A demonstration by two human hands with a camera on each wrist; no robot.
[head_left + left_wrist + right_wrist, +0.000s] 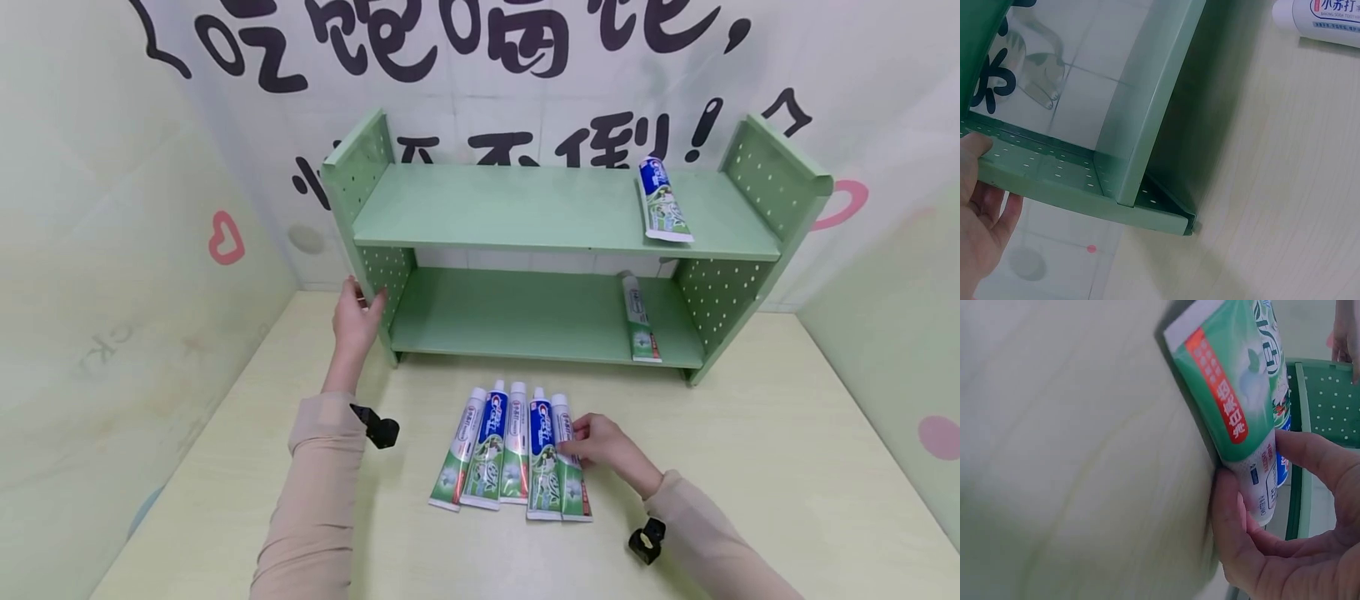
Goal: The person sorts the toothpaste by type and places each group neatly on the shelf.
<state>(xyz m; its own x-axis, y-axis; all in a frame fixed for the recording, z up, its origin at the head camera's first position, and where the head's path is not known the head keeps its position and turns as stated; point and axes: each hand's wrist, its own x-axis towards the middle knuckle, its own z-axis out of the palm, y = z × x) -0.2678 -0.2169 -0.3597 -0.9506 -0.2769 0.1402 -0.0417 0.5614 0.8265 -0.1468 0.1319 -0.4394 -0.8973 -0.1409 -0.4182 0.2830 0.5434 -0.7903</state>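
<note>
A green two-tier shelf (480,312) stands at the back; the left hand (357,321) grips the front edge of its left side panel. In the left wrist view that hand (982,215) has its thumb on one side of the panel (1079,197) and its fingers on the other. Several toothpaste tubes lie side by side on the table in front. The right hand (611,450) pinches the rightmost tube (573,479). In the right wrist view the hand (1291,531) holds this green and white tube (1235,394) between thumb and fingers, against the table.
A blue and green tube (663,200) lies on the upper shelf at the right. A grey and green tube (637,321) lies on the lower shelf, also at the right. The table (750,467) meets walls on both sides and a lettered back wall (465,83).
</note>
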